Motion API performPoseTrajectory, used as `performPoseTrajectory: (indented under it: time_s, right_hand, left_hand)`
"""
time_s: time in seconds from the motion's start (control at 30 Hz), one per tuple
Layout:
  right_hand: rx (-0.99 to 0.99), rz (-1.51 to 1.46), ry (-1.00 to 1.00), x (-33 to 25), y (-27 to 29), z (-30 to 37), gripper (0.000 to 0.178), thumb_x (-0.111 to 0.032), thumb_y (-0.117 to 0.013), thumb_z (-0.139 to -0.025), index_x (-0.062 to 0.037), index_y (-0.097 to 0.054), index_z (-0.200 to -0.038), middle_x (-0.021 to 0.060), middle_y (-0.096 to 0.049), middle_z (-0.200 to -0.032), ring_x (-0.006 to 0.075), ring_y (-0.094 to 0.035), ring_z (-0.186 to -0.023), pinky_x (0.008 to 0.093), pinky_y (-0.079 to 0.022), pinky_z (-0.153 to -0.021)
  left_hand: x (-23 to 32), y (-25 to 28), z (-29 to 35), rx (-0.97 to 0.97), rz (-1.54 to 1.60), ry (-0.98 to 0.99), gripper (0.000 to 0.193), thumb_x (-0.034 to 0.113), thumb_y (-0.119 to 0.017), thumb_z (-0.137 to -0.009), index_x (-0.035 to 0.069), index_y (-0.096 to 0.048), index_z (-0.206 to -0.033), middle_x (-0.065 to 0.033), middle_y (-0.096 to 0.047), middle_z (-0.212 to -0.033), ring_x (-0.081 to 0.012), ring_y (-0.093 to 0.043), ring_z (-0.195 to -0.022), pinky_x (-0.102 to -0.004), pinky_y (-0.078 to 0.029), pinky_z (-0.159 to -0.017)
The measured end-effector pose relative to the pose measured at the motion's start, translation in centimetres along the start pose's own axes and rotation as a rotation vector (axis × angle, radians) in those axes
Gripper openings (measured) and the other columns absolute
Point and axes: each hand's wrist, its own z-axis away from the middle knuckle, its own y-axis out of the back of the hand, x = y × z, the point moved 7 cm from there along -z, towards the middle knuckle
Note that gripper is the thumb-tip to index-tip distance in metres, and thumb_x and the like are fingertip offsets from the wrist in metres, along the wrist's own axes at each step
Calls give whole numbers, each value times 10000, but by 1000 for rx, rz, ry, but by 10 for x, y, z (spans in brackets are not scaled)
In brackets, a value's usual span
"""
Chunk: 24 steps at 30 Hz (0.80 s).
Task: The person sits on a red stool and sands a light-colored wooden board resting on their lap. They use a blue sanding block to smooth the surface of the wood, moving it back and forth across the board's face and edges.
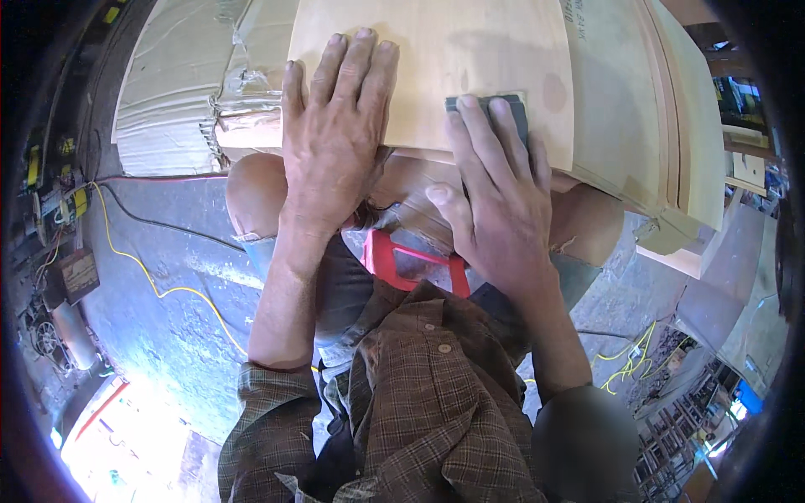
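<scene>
A pale, smooth wooden board (419, 71) lies flat in front of me, its near edge just above my knees. My left hand (335, 126) rests on the board's left part, fingers stretched out and palm down, holding nothing. Toward the board's near right edge, my right hand (499, 184) presses a folded piece of dark grey sandpaper (519, 117) against the wood. Its fingers lie over the sheet, and the thumb sticks out to the left, off the sandpaper. The underside of the sandpaper is hidden.
Flattened cardboard (172, 109) lies left of the board, with more board-like sheets (625, 101) to its right. Under my legs is a red stool (411, 260). A yellow cord (159, 289) crosses the concrete floor (142, 251) at left; another yellow cord (625, 365) lies coiled at right.
</scene>
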Motion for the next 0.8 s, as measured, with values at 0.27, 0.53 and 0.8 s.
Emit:
performPoseTrajectory:
  time_s: [0.27,0.53,0.8]
  right_hand:
    - [47,77,76,50,-28,-93,542,-350,-502,-944,-69,-470,-1407,130,-463,-1444,347,-387,-1360,488,-270,-1115]
    - [-112,49,75,18,5,3,553,-332,-531,-922,-42,-478,-1389,134,-446,-1461,364,-373,-1367,505,-269,-1111]
    - [66,-69,121,21,-28,-73,718,-511,-603,-851,24,-516,-1322,155,-462,-1424,358,-390,-1337,547,-280,-1080]
  left_hand:
    - [-1,0,-2,-1,35,-1,913,181,-816,-630,134,-395,-1439,-67,-421,-1461,-260,-376,-1369,-525,-288,-1111]
    - [0,5,0,-16,53,16,909,171,-818,-626,137,-402,-1433,-66,-424,-1457,-253,-375,-1369,-520,-284,-1118]
    - [-2,1,1,26,100,-2,938,180,-826,-616,133,-385,-1443,-67,-426,-1459,-256,-384,-1368,-523,-293,-1112]
